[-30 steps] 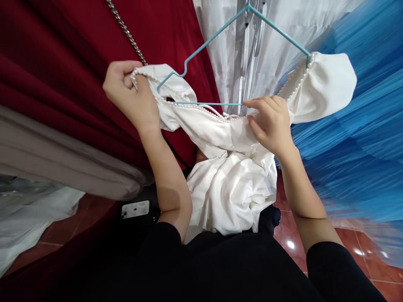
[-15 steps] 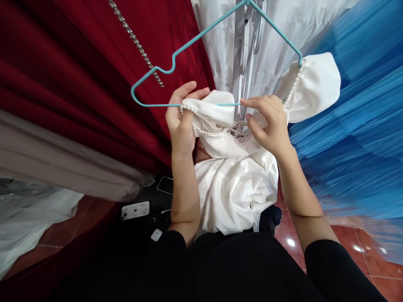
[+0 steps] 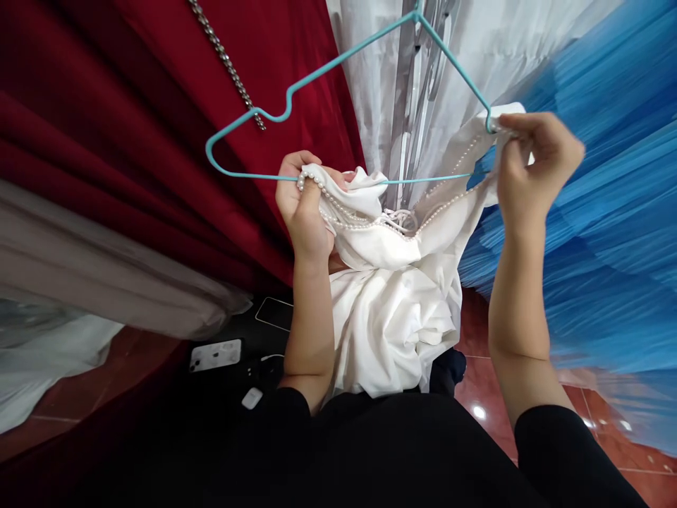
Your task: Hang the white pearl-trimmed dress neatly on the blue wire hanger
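A white satin dress [image 3: 388, 247] with pearl-beaded edging hangs down toward my lap, its skirt bunched below. My left hand [image 3: 307, 204] is closed on the pearl-trimmed left strap, beside the lower bar of a turquoise hanger [image 3: 338, 63]. At the hanger's right end, my right hand [image 3: 539, 159] pinches the dress's right strap, which sits around that corner. The hanger's left corner sticks out bare past my left hand. White lacing shows inside the neckline.
Dark red fabric [image 3: 159, 106] with a beaded chain [image 3: 227, 63] hangs at left. Blue tulle [image 3: 592, 233] hangs at right, white fabric [image 3: 364, 77] and metal poles behind. A phone [image 3: 216, 355], another phone [image 3: 273, 312] and a small white case [image 3: 252, 398] lie at lower left.
My right hand has moved right from the hanger's lower bar to the right strap and gripped it. The strap is drawn up against the hanger's corner. My left hand keeps its hold.
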Demonstrator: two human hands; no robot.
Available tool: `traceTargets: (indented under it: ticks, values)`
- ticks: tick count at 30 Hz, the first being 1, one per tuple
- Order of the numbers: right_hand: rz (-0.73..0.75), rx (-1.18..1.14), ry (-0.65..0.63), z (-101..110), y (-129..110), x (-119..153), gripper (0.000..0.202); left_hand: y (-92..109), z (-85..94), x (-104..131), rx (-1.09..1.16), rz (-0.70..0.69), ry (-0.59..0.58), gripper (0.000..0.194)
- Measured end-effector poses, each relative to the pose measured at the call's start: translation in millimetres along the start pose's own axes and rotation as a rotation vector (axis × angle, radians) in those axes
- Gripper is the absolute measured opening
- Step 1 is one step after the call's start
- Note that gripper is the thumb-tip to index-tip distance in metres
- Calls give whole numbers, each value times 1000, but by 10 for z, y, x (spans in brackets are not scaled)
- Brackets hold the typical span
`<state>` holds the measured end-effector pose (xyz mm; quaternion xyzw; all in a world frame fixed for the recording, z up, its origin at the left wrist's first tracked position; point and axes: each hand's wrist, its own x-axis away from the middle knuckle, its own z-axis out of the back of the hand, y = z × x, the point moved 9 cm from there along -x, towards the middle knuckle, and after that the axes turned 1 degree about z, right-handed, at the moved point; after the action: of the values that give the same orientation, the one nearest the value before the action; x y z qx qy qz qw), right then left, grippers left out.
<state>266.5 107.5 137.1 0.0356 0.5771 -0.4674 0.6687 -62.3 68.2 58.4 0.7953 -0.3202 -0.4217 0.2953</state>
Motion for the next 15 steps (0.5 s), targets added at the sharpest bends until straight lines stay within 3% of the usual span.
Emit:
traceTargets:
  ticks: [4, 9, 12, 15]
  values:
    - [10, -81, 138, 229, 88, -181, 37, -80, 45, -83, 52, 69, -33, 24]
    - [-188, -7, 155, 327, 563, -122, 31, -126, 66, -120, 94, 89, -80, 25]
    - [-264, 38, -14, 326, 700, 65, 16, -117, 27, -103, 105, 61, -103, 21]
    - [-263, 81, -322, 264, 535, 309, 8, -159, 10, -84, 74, 36, -79, 16]
